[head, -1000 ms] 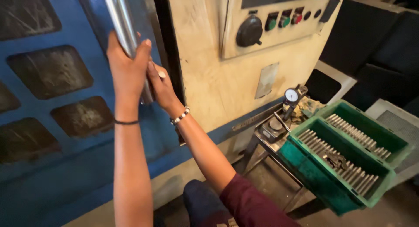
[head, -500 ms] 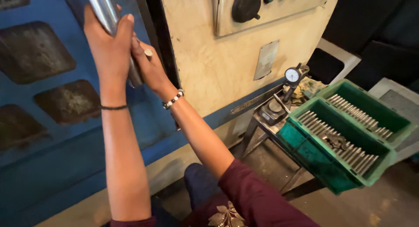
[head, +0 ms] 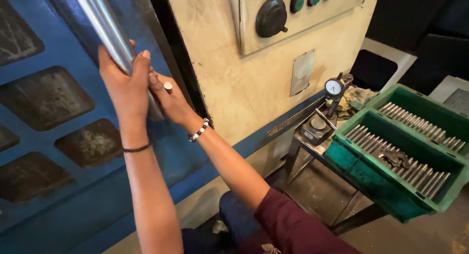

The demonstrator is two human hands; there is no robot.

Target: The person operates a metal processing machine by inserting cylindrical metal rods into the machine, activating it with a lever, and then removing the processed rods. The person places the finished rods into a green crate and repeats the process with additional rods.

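A long shiny steel handle bar (head: 105, 27) runs diagonally down the blue machine door (head: 58, 137). My left hand (head: 122, 83) is wrapped around the bar near its lower end; a thin black band sits on that wrist. My right hand (head: 171, 100) grips the bar just below and beside the left hand, with a bead bracelet on its wrist. Both arms reach up from the bottom of the view.
A cream control panel (head: 293, 14) with a black knob and coloured buttons sits upper right. A dial gauge (head: 333, 88) stands on a small metal stand. Two green crates (head: 405, 151) hold several steel pins at right.
The view has shifted lower and right relative to the machine. Both hands keep their grip on the steel bar, which now sits more toward the left of the view.
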